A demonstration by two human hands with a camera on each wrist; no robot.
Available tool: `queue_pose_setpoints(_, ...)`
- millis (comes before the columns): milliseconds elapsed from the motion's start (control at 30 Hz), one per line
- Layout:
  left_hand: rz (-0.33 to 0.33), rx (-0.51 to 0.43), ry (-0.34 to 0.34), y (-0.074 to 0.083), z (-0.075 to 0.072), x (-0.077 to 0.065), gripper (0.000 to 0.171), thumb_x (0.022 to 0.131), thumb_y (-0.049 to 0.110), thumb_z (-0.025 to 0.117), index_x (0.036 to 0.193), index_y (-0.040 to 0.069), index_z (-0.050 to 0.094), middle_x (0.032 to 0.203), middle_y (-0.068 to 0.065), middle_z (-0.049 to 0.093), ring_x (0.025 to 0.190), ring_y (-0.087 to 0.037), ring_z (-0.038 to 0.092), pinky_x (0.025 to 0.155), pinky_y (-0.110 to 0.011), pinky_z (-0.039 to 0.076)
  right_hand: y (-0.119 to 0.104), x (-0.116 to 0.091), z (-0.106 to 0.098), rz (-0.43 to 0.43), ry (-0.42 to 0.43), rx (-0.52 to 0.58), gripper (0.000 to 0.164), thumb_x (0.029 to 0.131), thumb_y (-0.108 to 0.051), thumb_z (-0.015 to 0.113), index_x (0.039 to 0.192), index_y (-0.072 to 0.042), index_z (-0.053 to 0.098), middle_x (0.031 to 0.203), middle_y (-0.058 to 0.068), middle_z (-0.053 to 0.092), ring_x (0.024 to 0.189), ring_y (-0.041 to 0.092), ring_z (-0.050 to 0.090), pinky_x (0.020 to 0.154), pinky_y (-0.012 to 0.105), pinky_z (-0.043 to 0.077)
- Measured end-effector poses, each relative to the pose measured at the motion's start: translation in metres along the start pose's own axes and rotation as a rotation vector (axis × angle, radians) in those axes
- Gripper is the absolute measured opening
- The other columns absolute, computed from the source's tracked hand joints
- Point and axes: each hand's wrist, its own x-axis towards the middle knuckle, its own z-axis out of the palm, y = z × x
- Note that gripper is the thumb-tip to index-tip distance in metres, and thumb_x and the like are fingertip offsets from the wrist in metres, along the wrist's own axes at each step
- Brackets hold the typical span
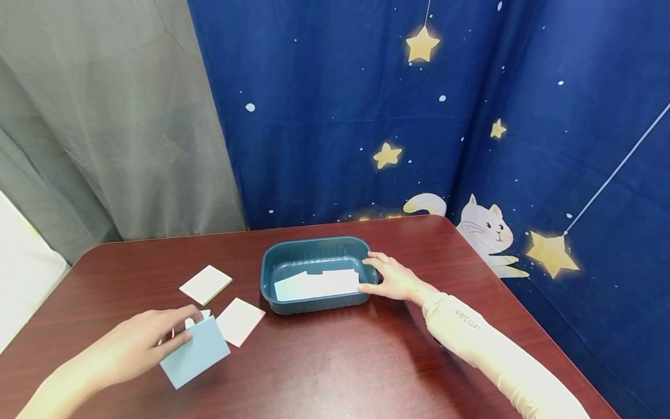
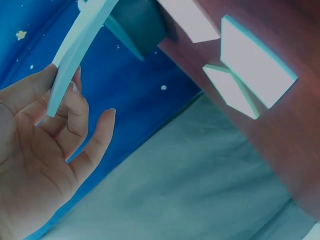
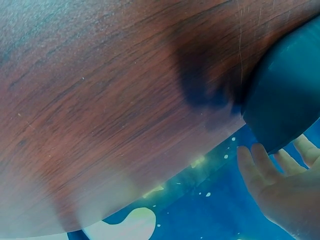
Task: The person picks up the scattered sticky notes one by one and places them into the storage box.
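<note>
My left hand [image 1: 152,343] pinches a light blue pad of square paper [image 1: 196,354] by its upper edge, above the table's left part. In the left wrist view this pad [image 2: 80,55] appears edge-on, slightly bent, between thumb and fingers. Two pale square pads lie beyond it: one farther pad [image 1: 206,285] and one pad [image 1: 242,322] to its right. A whitish piece partly shows behind my left fingers. My right hand [image 1: 395,279] holds the right end of a dark teal plastic basin [image 1: 319,242], thumb and fingers about its rim. Several pale pads [image 1: 319,285] lie inside.
The reddish-brown wooden table [image 1: 314,361] ends at a back edge just behind the basin. Behind it hang a grey curtain [image 1: 120,116] and a blue curtain [image 1: 324,116] with stars and a cat. A white surface [image 1: 26,273] stands at the far left.
</note>
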Motion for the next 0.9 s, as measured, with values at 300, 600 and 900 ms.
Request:
queue_pose_setpoints(300,0.003,0.030,0.064,0.007,-0.017,0.020,0.027,0.079,0.007,0.064,0.099,0.022,0.055,0.070,0.024,0.045,0.059,0.006,0.041,0.050,-0.018,0.035,0.001,0.000,0.001,0.006,0.001,0.004,0.075,0.072,-0.061,0.058,0.128,-0.014,0.046,0.138,0.004,0.032,0.120,0.025,0.034,0.087,0.051,0.034)
queue_pose_setpoints(600,-0.018,0.026,0.046,0.006,-0.023,0.040,0.023,0.080,0.008,0.063,0.100,0.017,0.057,0.067,0.020,0.044,0.058,0.004,0.041,0.049,-0.019,0.036,-0.001,-0.001,-0.001,0.001,0.002,0.010,0.074,0.072,-0.060,0.059,0.128,-0.013,0.046,0.138,0.005,0.032,0.120,0.026,0.034,0.089,0.049,0.034)
queue_pose_setpoints(900,-0.047,-0.012,0.031,0.009,-0.026,0.061,0.020,0.084,0.011,0.059,0.103,0.019,0.059,0.074,0.015,0.051,0.064,-0.001,0.046,0.052,-0.022,0.040,-0.002,-0.001,-0.002,0.003,-0.002,0.018,0.074,0.072,-0.059,0.058,0.128,-0.012,0.046,0.138,0.005,0.032,0.120,0.025,0.034,0.089,0.048,0.035)
